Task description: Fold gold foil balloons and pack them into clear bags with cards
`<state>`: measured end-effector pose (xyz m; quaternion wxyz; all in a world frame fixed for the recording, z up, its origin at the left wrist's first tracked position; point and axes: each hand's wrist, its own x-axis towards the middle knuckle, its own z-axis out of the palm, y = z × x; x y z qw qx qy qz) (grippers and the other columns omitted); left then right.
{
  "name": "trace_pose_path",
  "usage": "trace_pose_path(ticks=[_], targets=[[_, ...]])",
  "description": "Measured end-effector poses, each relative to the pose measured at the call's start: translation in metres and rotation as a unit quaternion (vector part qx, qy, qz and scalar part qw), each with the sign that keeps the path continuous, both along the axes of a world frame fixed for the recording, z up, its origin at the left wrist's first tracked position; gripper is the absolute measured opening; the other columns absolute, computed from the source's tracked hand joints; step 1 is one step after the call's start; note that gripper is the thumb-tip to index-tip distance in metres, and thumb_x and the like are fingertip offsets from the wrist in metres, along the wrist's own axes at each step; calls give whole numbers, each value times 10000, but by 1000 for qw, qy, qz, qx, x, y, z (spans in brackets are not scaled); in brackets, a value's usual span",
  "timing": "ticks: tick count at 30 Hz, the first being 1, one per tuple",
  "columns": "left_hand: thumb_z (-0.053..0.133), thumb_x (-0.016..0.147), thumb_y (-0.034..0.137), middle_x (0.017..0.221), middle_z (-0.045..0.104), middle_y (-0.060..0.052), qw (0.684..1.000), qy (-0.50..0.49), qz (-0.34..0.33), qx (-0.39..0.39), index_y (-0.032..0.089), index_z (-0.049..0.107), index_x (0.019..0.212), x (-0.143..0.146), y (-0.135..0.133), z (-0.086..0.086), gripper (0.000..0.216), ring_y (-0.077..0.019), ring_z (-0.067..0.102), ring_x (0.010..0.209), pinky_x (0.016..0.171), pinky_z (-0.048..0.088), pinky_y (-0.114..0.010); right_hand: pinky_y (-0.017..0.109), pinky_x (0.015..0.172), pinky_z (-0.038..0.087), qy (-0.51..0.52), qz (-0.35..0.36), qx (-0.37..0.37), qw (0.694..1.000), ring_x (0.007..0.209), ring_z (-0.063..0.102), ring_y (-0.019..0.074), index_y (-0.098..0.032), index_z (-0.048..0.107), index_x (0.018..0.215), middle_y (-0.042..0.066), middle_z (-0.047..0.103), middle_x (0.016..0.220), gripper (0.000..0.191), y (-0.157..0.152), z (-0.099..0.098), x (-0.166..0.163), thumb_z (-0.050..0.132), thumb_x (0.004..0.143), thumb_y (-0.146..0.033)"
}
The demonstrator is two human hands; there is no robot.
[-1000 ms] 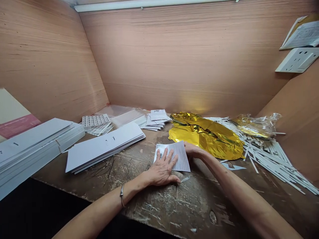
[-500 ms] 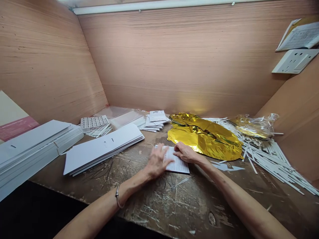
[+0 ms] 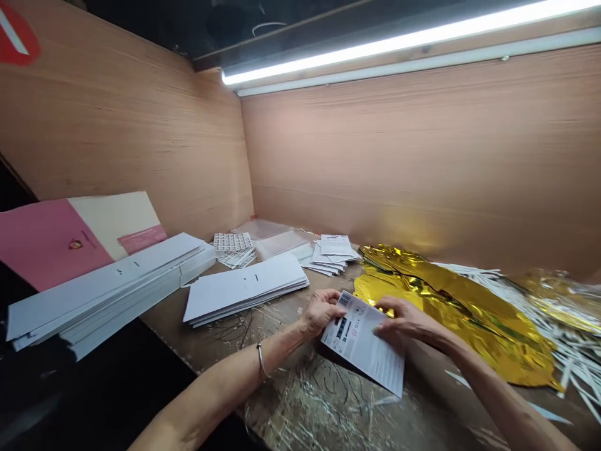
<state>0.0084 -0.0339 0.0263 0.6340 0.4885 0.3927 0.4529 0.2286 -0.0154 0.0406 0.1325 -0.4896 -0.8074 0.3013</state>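
- Head view: leaflet (image 3: 364,341), white, barcode + small print, txt too small to read. Held tilted over table (image 3: 300,407), front centre, low corner toward viewer; can't tell if that corner touches.
- L hand (image 3: 322,310): fingers curled, pinching leaflet's top-left edge; fingertips hidden behind sheet. Bracelet (image 3: 260,360) on wrist.
- R hand (image 3: 406,319): fingers close together over leaflet's right side, gripping it; thumb hidden.
- Gold foil (image 3: 451,307): crumpled, lying flat, just behind both hands.
- Sticks (image 3: 580,360): white, loose heap, far right, partly under foil, cut off by frame.
- Gold lump (image 3: 558,294): blurred; can't tell if bagged.
- Clear bags (image 3: 282,241): flat pile at back; contents not visible.
- Leaflet pile (image 3: 333,250): just right of bags.
- Label sheets (image 3: 232,241): left of bags.
- Card stack (image 3: 246,288): mid-table, left of hands.
- Bigger stack (image 3: 107,294): far left; pink board (image 3: 56,241) behind it, cut off by frame.
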Motion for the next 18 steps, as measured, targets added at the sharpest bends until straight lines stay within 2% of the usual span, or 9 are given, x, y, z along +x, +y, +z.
trace_pose_path(ticks=[3, 5, 6, 7, 8, 9, 13, 15, 18], targets=[[609, 568, 221, 566, 564, 11, 992, 55, -101, 57, 106, 609, 757, -14, 9, 12, 222, -59, 452, 433, 422, 331, -168, 209, 505, 354, 68, 19, -190, 979, 551, 485, 119, -138, 635, 673, -4, 547, 586, 388, -3, 5, -2, 591, 589, -515], [569, 644, 296, 578, 569, 2, 974, 172, -112, 98, 111, 621, 743, -32, 29, 23, 217, -71, 466, 456, 434, 343, -177, 198, 471, 346, 127, -14, -251, 959, 494, 475, 102, -126, 635, 654, -4, 550, 541, 385, -9, 1, -8, 598, 587, -504], [543, 674, 317, 592, 577, -5, 959, 240, -82, 123, 115, 626, 725, -44, 45, 29, 224, -82, 485, 487, 458, 360, -184, 198, 471, 355, 156, -32, -268, 950, 492, 486, 105, -124, 640, 662, 2, 566, 547, 382, -13, -2, -12, 608, 579, -495], [530, 688, 301, 621, 588, -7, 939, 305, -11, 161, 120, 628, 711, -57, 62, 36, 207, -91, 504, 535, 500, 378, -188, 202, 479, 368, 182, -45, -282, 941, 499, 503, 113, -122, 645, 668, 11, 583, 562, 382, -16, -5, -16, 616, 570, -490], [537, 682, 278, 629, 594, -3, 902, 381, 91, 182, 130, 627, 676, -72, 82, 42, 173, -105, 522, 594, 564, 395, -196, 207, 490, 381, 203, -52, -294, 933, 509, 519, 122, -120, 651, 669, 20, 597, 576, 383, -19, -8, -19, 624, 560, -486], [537, 682, 251, 652, 605, -17, 886, 406, 133, 182, 128, 623, 658, -87, 102, 47, 151, -132, 537, 670, 635, 401, -218, 210, 496, 388, 218, -57, -304, 926, 516, 530, 128, -119, 655, 666, 26, 606, 584, 381, -21, -9, -21, 630, 551, -482], [588, 658, 213, 859, 635, -113, 853, 445, 211, 176, 114, 621, 709, -136, 167, 52, 116, -236, 519, 925, 823, 357, -304, 198, 490, 383, 251, -65, -316, 913, 503, 534, 122, -128, 660, 622, 24, 610, 570, 324, -25, -9, -28, 637, 546, -443], [636, 628, 210, 983, 611, -133, 843, 454, 227, 180, 123, 620, 759, -148, 184, 46, 158, -262, 459, 1050, 889, 316, -325, 197, 477, 379, 258, -72, -332, 905, 487, 533, 123, -135, 656, 601, 24, 607, 554, 308, -26, -7, -30, 632, 541, -437], [631, 674, 269, 1070, 577, -96, 832, 457, 252, 191, 149, 607, 839, -151, 193, 33, 206, -263, 388, 1135, 929, 287, -351, 197, 443, 364, 272, -93, -350, 892, 476, 529, 126, -159, 662, 616, 23, 609, 553, 308, -31, -3, -34, 627, 528, -452]])
